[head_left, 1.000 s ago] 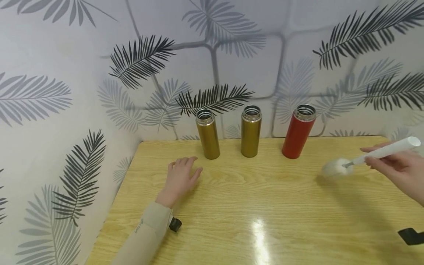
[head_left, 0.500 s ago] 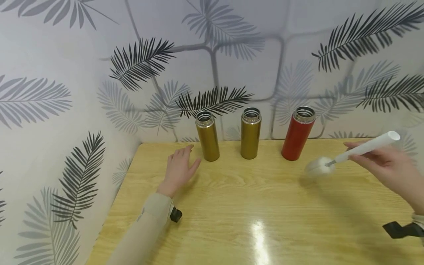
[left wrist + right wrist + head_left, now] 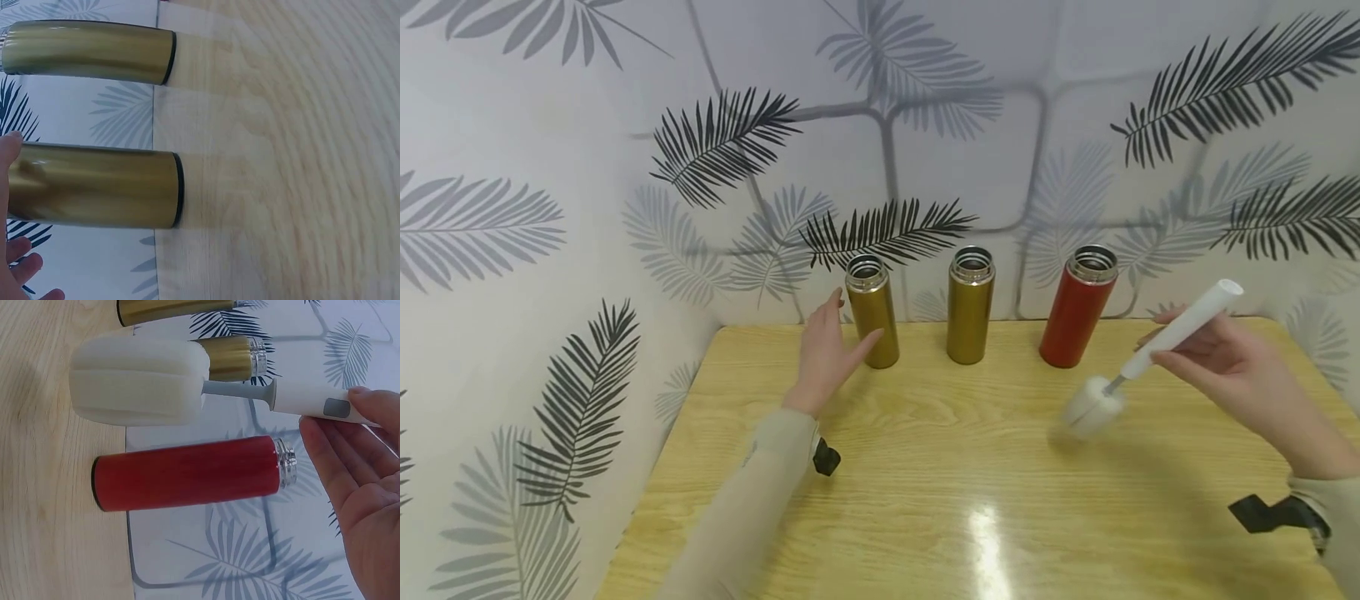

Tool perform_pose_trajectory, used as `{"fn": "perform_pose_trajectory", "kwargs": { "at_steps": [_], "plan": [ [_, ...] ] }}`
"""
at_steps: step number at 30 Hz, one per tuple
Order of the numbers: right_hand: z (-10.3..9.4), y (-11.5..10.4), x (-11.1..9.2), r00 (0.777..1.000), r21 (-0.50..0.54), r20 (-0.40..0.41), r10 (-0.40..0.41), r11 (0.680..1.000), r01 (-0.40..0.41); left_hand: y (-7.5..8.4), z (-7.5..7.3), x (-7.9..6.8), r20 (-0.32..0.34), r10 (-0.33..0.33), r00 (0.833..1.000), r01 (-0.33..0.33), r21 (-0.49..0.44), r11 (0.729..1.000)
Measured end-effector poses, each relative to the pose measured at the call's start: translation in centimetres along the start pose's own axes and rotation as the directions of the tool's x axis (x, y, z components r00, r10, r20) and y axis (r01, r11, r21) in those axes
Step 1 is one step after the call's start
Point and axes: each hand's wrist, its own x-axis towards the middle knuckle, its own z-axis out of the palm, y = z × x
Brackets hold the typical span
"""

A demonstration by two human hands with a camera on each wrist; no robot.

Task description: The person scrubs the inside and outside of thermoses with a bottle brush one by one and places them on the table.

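Note:
My left hand (image 3: 826,354) is spread beside the left gold bottle (image 3: 882,304), with its thumb crossing in front of the lower body and its fingers along the left side. The left wrist view shows the thumb and fingertips on either side of that bottle (image 3: 103,187). My right hand (image 3: 1247,367) pinches the white handle of a bottle brush (image 3: 1183,329) between thumb and fingers. The brush's white sponge head (image 3: 137,381) points down and left over the table. Near it stands an uncapped red bottle (image 3: 1073,321), left of the right hand.
A second uncapped gold bottle (image 3: 968,321) stands between the left gold one and the red one. All three are upright in a row at the table's back edge. Behind and to the left rises a wall (image 3: 587,208) with leaf prints. The wooden table (image 3: 910,467) lies in front.
The right hand has moved left with the brush, whose head now hangs lower. My left hand has reached forward and right to the left gold bottle. The bottles have stayed in place.

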Motion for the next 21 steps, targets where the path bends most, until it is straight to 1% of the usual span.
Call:
{"fn": "perform_pose_trajectory", "kwargs": {
  "at_steps": [4, 6, 8, 9, 12, 15, 17, 21],
  "plan": [
    [0.6, -0.1, 0.2, 1.000, -0.009, 0.004, 0.014, 1.000, -0.014, 0.5, 0.6, 0.7, -0.017, -0.044, 0.999, 0.041, -0.122, 0.992],
    [0.8, -0.1, 0.3, 1.000, -0.004, 0.012, 0.017, 1.000, -0.017, 0.7, 0.9, 1.0, -0.026, -0.050, 0.998, 0.045, -0.166, 0.985],
    [1.0, -0.2, 0.3, 1.000, 0.001, 0.023, 0.002, 1.000, -0.002, 0.8, 1.2, 1.2, -0.032, -0.049, 0.998, 0.042, -0.195, 0.980],
    [1.0, -0.1, 0.3, 1.000, 0.020, 0.029, -0.004, 1.000, 0.003, 0.8, 1.4, 1.3, -0.034, -0.046, 0.998, 0.038, -0.203, 0.978],
    [1.1, 0.0, 0.2, 0.999, 0.148, 0.040, -0.024, 0.989, 0.018, 0.8, 1.9, 1.6, -0.037, -0.042, 0.998, 0.032, -0.238, 0.971],
    [1.2, 0.3, 0.3, 0.999, 0.293, 0.036, -0.036, 0.956, 0.024, 0.9, 2.4, 1.7, -0.039, -0.059, 0.998, 0.045, -0.294, 0.955],
    [1.2, 0.5, 0.3, 0.999, 0.325, 0.026, -0.031, 0.946, 0.021, 1.0, 2.6, 1.8, -0.041, -0.085, 0.996, 0.066, -0.343, 0.937],
    [1.1, 0.8, 0.5, 0.999, 0.395, 0.020, -0.029, 0.918, 0.019, 1.5, 2.9, 2.0, -0.052, -0.140, 0.989, 0.104, -0.438, 0.893]
  ]
}}
